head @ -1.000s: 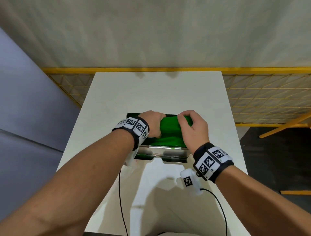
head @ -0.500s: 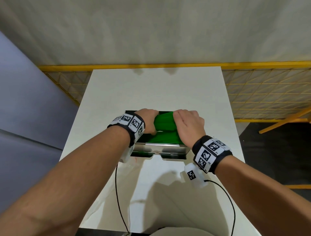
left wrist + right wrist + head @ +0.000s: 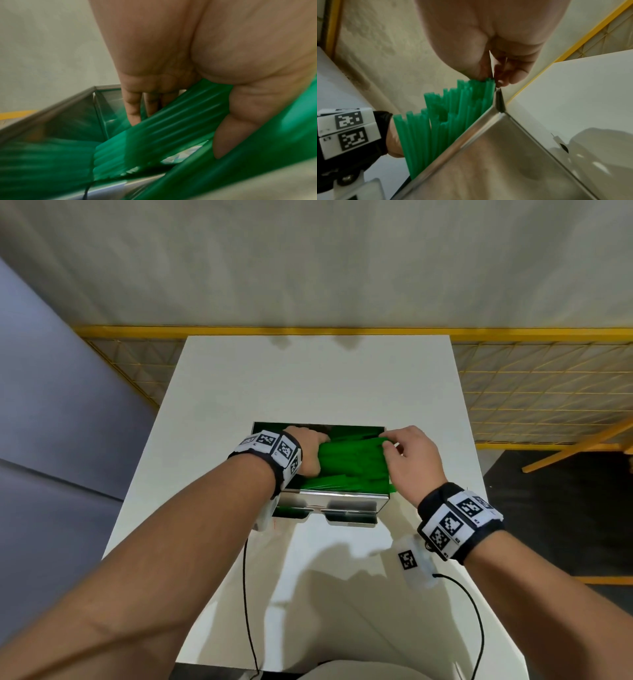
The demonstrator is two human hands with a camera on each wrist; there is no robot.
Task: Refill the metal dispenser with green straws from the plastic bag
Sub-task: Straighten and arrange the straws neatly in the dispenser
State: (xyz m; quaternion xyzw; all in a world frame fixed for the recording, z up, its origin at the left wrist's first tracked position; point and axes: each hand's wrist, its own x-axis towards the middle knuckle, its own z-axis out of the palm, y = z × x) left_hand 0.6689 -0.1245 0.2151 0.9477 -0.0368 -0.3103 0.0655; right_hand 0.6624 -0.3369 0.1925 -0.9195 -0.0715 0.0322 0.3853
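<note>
The metal dispenser (image 3: pixel 335 501) stands open-topped in the middle of the white table, with green straws (image 3: pixel 352 463) lying lengthwise in it. My left hand (image 3: pixel 308 453) reaches into its left end. In the left wrist view the left hand (image 3: pixel 176 138) holds a bundle of straws (image 3: pixel 171 121) between thumb and fingers above the dispenser rim (image 3: pixel 51 112). My right hand (image 3: pixel 388 440) is at the right end, its fingers curled. In the right wrist view the right hand (image 3: pixel 493 79) pinches the top straw ends (image 3: pixel 440 128) by the dispenser's corner (image 3: pixel 488 155). I cannot make out a plastic bag.
The white table (image 3: pixel 308 378) ends close on the left and right of the dispenser. A yellow mesh fence (image 3: pixel 531 392) runs behind and to the right. A grey panel (image 3: pixel 51 405) stands on the left. Thin black cables (image 3: pixel 245 594) hang from both wrists.
My hands have moved apart to the two ends of the dispenser. The green bundle has sunk and spread flatter inside it. The right hand now holds only the straw ends.
</note>
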